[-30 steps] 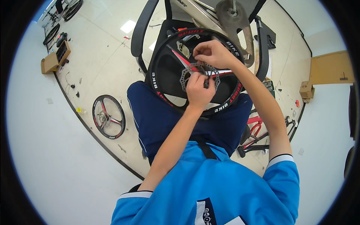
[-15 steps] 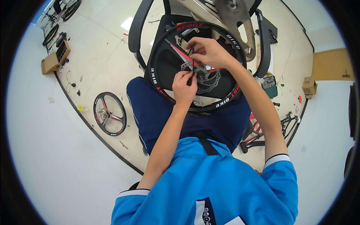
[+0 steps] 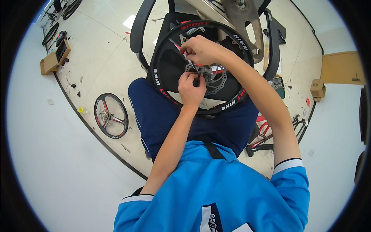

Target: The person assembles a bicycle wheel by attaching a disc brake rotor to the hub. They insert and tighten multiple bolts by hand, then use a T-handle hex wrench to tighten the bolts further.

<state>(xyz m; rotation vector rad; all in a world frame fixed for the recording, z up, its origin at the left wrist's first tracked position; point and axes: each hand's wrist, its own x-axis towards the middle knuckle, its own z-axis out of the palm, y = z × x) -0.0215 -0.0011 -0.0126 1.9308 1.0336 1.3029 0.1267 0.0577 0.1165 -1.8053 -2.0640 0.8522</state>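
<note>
- The bicycle wheel (image 3: pixel 201 65) rests on your lap, tilted up toward a black chair (image 3: pixel 154 23) at 12 o'clock; its brake disc rotor (image 3: pixel 216 79) sits at the hub, facing you.
- Your left hand (image 3: pixel 191 89) is pressed closed at the hub, fingers pinched around a small dark part just at 9 o'clock of the rotor.
- Your right hand (image 3: pixel 203 49) is closed around a thin tool (image 3: pixel 185 54), tip angled down toward the hub.
- Judgement: keep the left grip steady so the part does not turn, hold the tool square to the fastener, and brace the rim against your thighs.
- Containers: an open cardboard box (image 3: pixel 54 58) on the floor at 10 o'clock holds dark items, too small to identify. A smaller cardboard box (image 3: pixel 317 88) at 3 o'clock looks closed; contents unseen.
- A spare three-spoke wheel (image 3: pixel 111 115) lies flat on the floor at 9 o'clock.
</note>
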